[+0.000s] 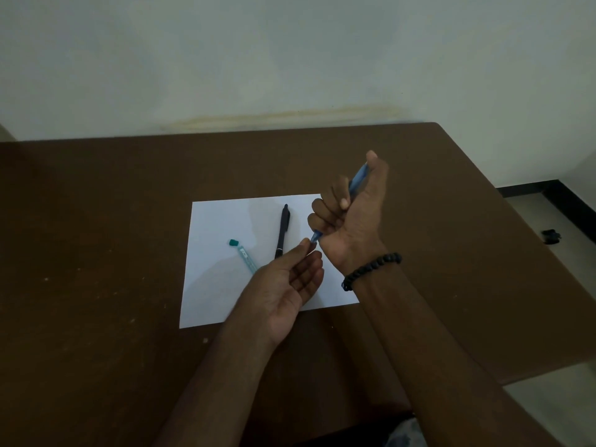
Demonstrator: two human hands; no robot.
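Head view: right hand (351, 214) clenched round pencil (358, 179), raised over paper (219, 285) on counter (96, 253), thumb at its top end. Left hand (287, 285) fingers pinch the tip. Lead case (246, 258) lies uncapped beside pen (282, 230). Judged step: seating lead at tip. Next: steady alignment, light push.

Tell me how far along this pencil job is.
Done: the lead tube lies out on the paper. In hand: the right hand grips the blue pencil, thumb on its top, while the left hand pinches its tip. Left: probably seating the lead, then clearing the lead tube and black pen.
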